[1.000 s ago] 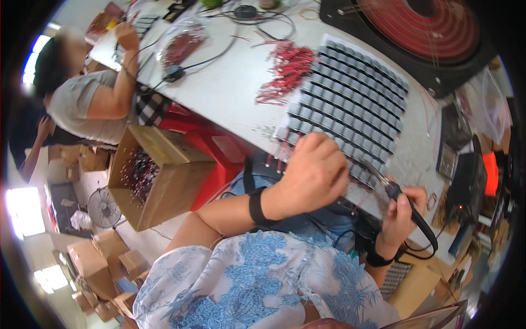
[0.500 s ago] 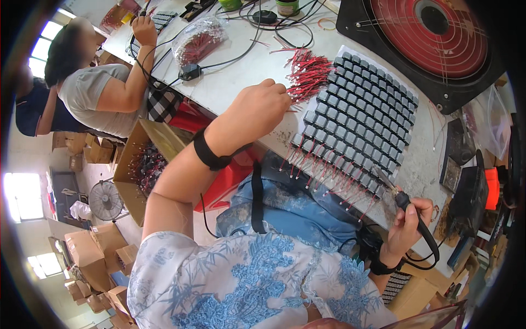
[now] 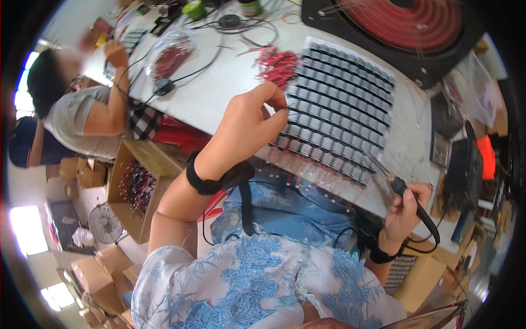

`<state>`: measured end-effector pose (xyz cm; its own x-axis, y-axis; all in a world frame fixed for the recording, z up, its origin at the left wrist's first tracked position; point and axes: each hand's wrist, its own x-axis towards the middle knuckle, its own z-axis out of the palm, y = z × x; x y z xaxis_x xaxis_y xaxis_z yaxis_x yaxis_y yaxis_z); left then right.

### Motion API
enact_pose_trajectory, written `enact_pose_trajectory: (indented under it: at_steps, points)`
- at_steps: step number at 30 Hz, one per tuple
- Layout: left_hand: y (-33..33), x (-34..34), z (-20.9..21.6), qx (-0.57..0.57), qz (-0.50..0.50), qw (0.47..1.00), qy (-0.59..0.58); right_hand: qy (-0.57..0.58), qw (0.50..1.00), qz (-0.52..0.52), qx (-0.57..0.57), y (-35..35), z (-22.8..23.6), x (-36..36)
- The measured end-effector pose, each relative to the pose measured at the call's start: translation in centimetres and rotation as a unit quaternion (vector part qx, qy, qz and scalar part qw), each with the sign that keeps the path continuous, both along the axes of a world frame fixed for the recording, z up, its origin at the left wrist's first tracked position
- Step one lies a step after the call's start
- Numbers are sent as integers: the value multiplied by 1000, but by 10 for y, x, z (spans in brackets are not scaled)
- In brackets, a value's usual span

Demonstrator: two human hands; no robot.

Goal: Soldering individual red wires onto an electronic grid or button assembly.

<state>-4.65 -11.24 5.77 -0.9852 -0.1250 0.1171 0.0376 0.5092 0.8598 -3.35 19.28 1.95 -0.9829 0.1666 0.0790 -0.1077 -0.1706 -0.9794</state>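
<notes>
My left hand [image 3: 249,129] is raised by the left edge of a grid of small grey, black-edged blocks [image 3: 342,104]. Thumb and forefinger pinch together, and a thin strand that looks like a wire pokes out from the tips. A soldering iron [image 3: 398,185] rests in my right hand [image 3: 408,211], held like a pen, its metal tip over the lower right part of the grid. Red wires [image 3: 315,170] trail from the blocks along the near edge. Just beyond my left hand lies a pile of loose red wires [image 3: 276,66] with pale ends.
A black-framed fan with a red centre [image 3: 402,27] lies at the far right. A clear bag of wires [image 3: 171,57] and black cables occupy the left tabletop. An open carton [image 3: 134,183] stands left of me. A co-worker [image 3: 87,104] sits at the far left.
The whole view has shifted. My left hand has drawn away from the wire pile toward the grid's near left edge. My right hand keeps the soldering iron at about the same place over the grid.
</notes>
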Motion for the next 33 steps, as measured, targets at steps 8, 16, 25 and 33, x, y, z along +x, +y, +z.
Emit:
enact_pose_trajectory:
  at_steps: [8, 16, 25, 33]
  points:
    - [-16, -14, 0, -226, 36, 970, 88, 2, 999, -30, -16, 14, -10, 3]
    - [-41, -16, 4, -255, -10, 966, 31, 14, 1000, -14, -7, 12, -15, -2]
    - [-51, -17, 19, -393, 48, 918, -36, 5, 1000, -22, -4, 10, -12, -2]
    - [-59, -16, 29, -483, 39, 875, -27, 21, 1000, -7, -8, 12, -15, -2]
